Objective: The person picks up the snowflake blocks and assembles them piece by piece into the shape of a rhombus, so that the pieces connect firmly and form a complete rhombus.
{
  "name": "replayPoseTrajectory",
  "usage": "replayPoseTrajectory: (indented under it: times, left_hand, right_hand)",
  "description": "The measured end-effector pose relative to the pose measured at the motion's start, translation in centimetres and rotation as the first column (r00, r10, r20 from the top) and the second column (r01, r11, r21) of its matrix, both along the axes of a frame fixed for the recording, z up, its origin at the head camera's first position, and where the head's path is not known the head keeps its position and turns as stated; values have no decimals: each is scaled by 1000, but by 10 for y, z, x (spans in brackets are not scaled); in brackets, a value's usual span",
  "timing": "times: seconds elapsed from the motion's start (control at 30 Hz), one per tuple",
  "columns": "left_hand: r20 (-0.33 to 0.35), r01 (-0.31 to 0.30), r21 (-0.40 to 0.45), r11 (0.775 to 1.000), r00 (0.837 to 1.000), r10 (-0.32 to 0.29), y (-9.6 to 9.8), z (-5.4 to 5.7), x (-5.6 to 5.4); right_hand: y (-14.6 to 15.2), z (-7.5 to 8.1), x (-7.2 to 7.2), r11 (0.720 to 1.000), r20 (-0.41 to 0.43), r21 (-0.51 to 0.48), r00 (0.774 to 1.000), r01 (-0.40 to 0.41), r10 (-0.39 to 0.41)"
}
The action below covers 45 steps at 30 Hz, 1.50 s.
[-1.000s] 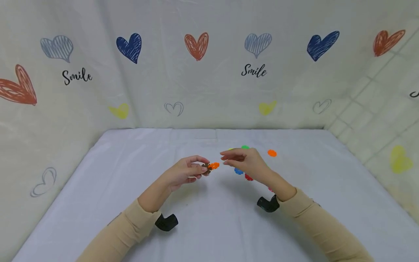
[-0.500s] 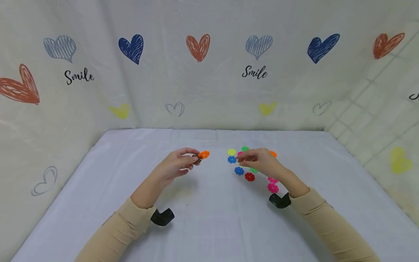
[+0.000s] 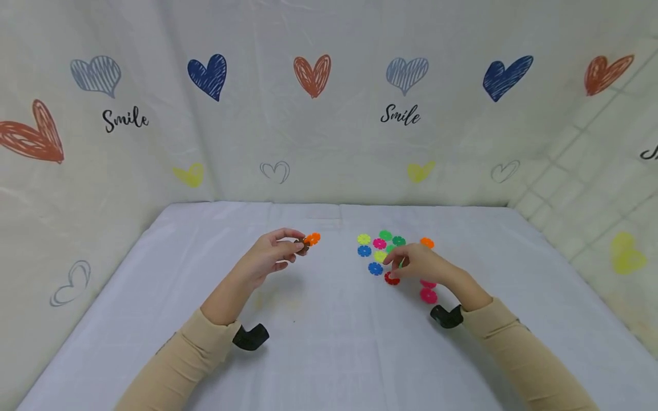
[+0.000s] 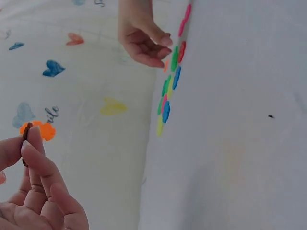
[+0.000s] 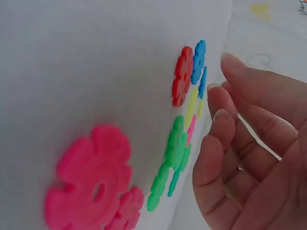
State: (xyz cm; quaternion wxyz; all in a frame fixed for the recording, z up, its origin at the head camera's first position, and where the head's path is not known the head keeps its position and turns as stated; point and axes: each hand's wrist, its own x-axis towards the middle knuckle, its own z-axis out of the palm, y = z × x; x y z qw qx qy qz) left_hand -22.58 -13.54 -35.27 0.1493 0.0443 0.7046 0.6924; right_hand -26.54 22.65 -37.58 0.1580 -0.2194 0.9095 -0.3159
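Note:
My left hand [image 3: 269, 256] pinches a brown flower-shaped plastic disc [image 4: 26, 146] between thumb and fingers, raised above the table. Joined to the brown piece at its edge is an orange flower disc [image 3: 313, 238]. The right hand [image 3: 425, 265] hovers over a group of loose flower discs, its fingers loosely bent and holding nothing. Close to its thumb in the head view lies a red flower disc [image 3: 392, 278]. In the right wrist view the fingertips [image 5: 233, 62] are apart from the red disc and its neighbours. Part of the group is hidden behind the right hand.
Beside the right hand lie blue discs [image 3: 375, 269], a yellow disc [image 3: 364, 239], green discs [image 3: 385, 235] and pink discs [image 3: 429, 295]. A separate orange disc [image 3: 426, 242] lies farther right. A white cloth covers the table [image 3: 329, 342]; a printed curtain [image 3: 349, 131] stands behind.
My left hand has moved left and away with the joined discs. The right hand has drawn back to the right, away from them, then lowered over the loose pieces.

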Motion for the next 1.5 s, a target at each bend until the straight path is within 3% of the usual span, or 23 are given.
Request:
replayPoseTrajectory:
  times: [0.43,0.73,1.07,1.3,1.5]
  left_hand:
    - [19,11,-59,998,1000,-10,-5,-6,-5]
    - [33,27,-105,994,999,-23,-15,-14,-5]
    - [35,36,-138,990,999,-32,-24,-14,-5]
    - [36,58,-133,989,998,-54,-26,-14,-3]
    - [34,75,-132,988,997,-71,-23,-15,-1]
  right_hand:
    - [7,-5,-1,992,55,123,998,-16,10]
    - [3,-6,-1,991,50,131,999,-1,-6]
    - [0,-6,1,993,21,118,1000,2,-5]
    - [-4,1,4,999,14,-30,1000,23,-23]
    - [-15,5,11,981,-44,-189,998,42,-51]
